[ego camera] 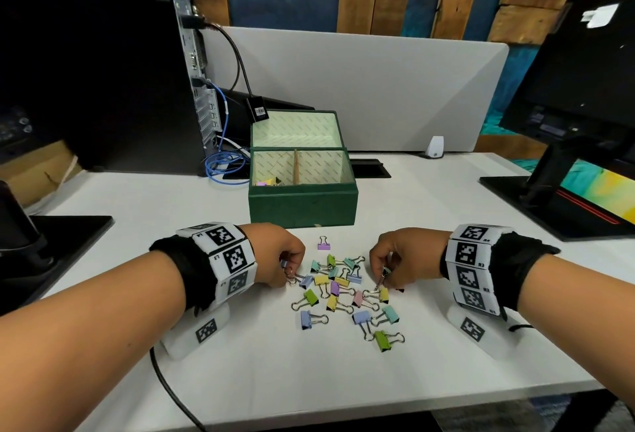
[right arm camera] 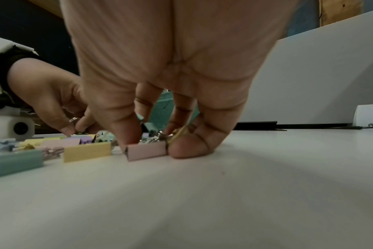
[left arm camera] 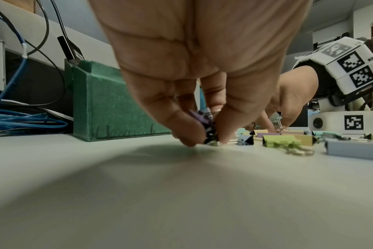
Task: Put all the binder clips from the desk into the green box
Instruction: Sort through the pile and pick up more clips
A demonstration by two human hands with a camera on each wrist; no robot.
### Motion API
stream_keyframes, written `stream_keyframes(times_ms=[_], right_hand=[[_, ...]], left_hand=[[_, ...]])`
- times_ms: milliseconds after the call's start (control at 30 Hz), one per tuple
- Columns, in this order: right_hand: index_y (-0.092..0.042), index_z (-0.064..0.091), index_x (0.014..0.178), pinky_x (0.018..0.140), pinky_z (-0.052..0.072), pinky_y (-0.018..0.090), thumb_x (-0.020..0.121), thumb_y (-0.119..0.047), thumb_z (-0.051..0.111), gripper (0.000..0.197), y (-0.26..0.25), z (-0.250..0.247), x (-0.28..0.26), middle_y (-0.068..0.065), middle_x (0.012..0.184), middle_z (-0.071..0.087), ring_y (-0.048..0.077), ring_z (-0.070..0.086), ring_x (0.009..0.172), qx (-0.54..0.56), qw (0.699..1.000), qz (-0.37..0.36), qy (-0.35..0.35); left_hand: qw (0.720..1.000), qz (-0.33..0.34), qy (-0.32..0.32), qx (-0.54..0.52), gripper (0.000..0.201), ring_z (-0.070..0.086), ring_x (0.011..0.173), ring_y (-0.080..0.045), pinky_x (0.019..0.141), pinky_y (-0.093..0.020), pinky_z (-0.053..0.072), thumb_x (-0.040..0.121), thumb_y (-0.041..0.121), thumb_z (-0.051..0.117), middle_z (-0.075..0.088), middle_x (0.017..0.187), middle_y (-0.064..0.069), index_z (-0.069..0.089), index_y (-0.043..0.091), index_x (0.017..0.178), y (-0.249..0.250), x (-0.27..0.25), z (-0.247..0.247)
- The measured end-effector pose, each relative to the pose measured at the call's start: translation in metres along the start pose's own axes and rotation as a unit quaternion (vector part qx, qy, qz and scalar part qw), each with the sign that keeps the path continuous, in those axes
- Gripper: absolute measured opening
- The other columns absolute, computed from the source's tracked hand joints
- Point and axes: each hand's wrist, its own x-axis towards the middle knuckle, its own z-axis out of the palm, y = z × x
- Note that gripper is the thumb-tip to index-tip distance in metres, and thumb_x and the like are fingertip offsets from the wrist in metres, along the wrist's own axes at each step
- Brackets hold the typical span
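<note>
the left wrist view is showing the left hand (left arm camera: 194, 94) pinching a purple clip (left arm camera: 199, 118) at the desk (ego camera: 446, 211), hidden from the head view. the right hand (right arm camera: 160, 84) is gripping a pink clip (right arm camera: 147, 151). loose clips (ego camera: 343, 290) are lying between both hands, just before the open green box (ego camera: 302, 204), a few inside its left compartment.
</note>
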Motion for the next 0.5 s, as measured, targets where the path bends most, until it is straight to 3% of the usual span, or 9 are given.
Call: stream_keyframes(times_ms=[100,267,400,500], right_hand=[[-0.031,0.059,0.060,0.061,0.045,0.019,0.077,-0.014,0.066,0.025,0.001,0.000,0.000,-0.008,0.064,0.060,0.011,0.052,0.059,0.016,1.000,0.013,0.003],[-0.019,0.068,0.073,0.060,0.043,0.018,0.075,-0.012,0.065,0.007,0.005,-0.001,0.002,-0.001,0.074,0.066,0.010,0.055,0.064,0.023,0.999,0.016,0.029],[-0.016,0.065,0.072,0.065,0.049,0.020,0.075,-0.007,0.065,0.010,0.013,-0.005,0.004,0.004,0.075,0.070,0.011,0.059,0.063,0.058,0.998,0.023,0.028],[-0.007,0.068,0.077,0.063,0.050,0.020,0.075,-0.006,0.067,0.003,0.018,-0.015,0.002,-0.008,0.060,0.063,0.008,0.058,0.057,0.076,0.995,0.035,0.051]], left_hand=[[1.000,0.004,0.017,-0.014,0.016,0.051,0.077,-0.012,0.074,-0.026,0.047,0.076,0.013,0.063,0.049,0.069,0.015,0.056,0.027,0.077,-0.002,0.000,0.000],[0.999,0.002,0.036,-0.038,0.017,0.049,0.069,-0.006,0.073,-0.025,0.048,0.076,0.014,0.064,0.051,0.071,0.016,0.057,0.029,0.076,-0.004,0.000,-0.002],[0.996,0.000,0.064,-0.060,0.015,0.050,0.067,-0.003,0.070,-0.022,0.047,0.076,0.014,0.065,0.053,0.072,0.017,0.061,0.027,0.080,-0.007,-0.002,-0.005],[0.992,-0.005,0.093,-0.089,0.014,0.049,0.064,0.002,0.068,-0.019,0.046,0.077,0.013,0.066,0.055,0.072,0.018,0.064,0.027,0.081,-0.011,-0.002,-0.013]])
